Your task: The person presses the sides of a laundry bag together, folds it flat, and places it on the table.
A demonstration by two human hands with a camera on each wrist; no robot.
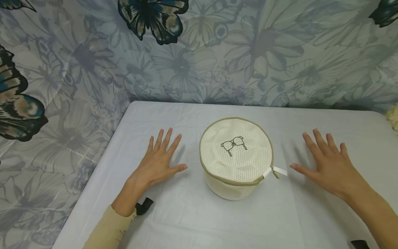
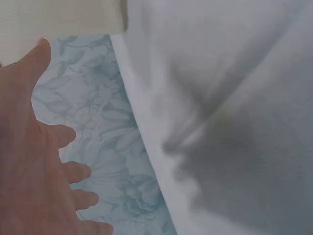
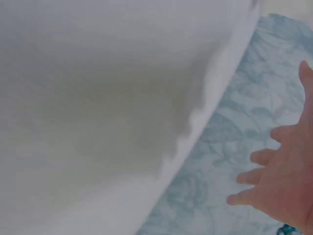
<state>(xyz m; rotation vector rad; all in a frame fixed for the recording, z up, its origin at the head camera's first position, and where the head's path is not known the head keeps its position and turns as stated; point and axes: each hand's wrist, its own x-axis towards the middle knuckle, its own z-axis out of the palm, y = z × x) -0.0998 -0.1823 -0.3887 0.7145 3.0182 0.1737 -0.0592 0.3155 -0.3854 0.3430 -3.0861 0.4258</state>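
Observation:
A round cream mesh laundry bag [image 1: 236, 162] with an olive-edged top and a printed pair of glasses stands upright on the white-covered table. A zipper pull [image 1: 275, 173] and a white tag hang at its right side. To the left of the bag is my left hand [image 1: 157, 164], fingers straight and spread, touching nothing I can make out. My right hand [image 1: 331, 167] spreads its fingers on the bag's other side, apart from it. Both palms face down and hold nothing. In the left wrist view, part of a cream surface [image 2: 58, 17] shows beyond the thumb.
The white tablecloth [image 1: 174, 221] reaches back to a wall [image 1: 199, 69] covered with flower and butterfly patterns. Black strap pieces [image 1: 144, 206] show by the left wrist. Something pale yellow [image 1: 393, 117] sits at the far right edge.

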